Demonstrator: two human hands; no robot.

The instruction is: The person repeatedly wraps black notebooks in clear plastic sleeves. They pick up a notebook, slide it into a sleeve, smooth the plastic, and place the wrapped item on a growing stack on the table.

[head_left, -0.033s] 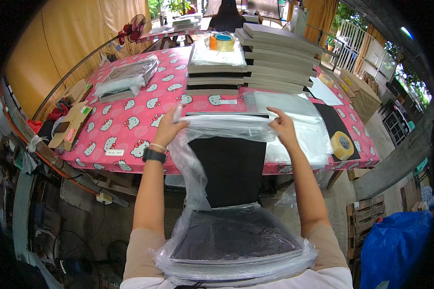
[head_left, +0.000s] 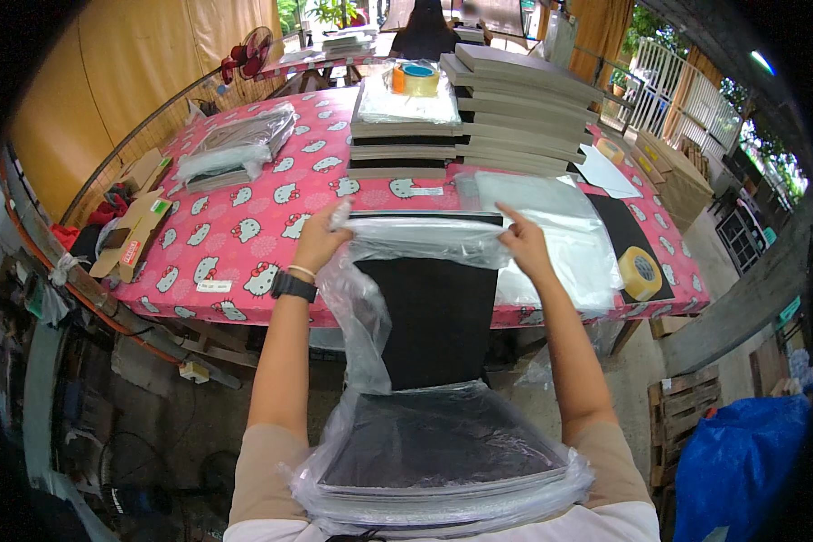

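Observation:
Both hands hold a clear plastic bag (head_left: 425, 242) by its bunched edge, stretched across the upper part of a black board (head_left: 434, 316). My left hand (head_left: 322, 240), a watch on its wrist, is closed on the left corner of the plastic. At the right corner my right hand (head_left: 526, 244) pinches it between thumb and fingers, the index finger pointing up. A loose fold of plastic hangs down the board's left side. Nearest my body lies a stack of dark boards wrapped in plastic (head_left: 447, 443).
Right of the board lie clear plastic sheets (head_left: 556, 244) and a tape roll (head_left: 641, 274). Stacked boards (head_left: 524, 113) stand behind, on the pink patterned table (head_left: 244, 239). A wrapped bundle (head_left: 239, 144) lies far left, opened cardboard (head_left: 135, 235) at the left edge. A person (head_left: 427, 32) sits beyond.
My right hand has shifted slightly left and inward with its corner of the plastic. My left hand has barely moved; the fold below it hangs a little differently.

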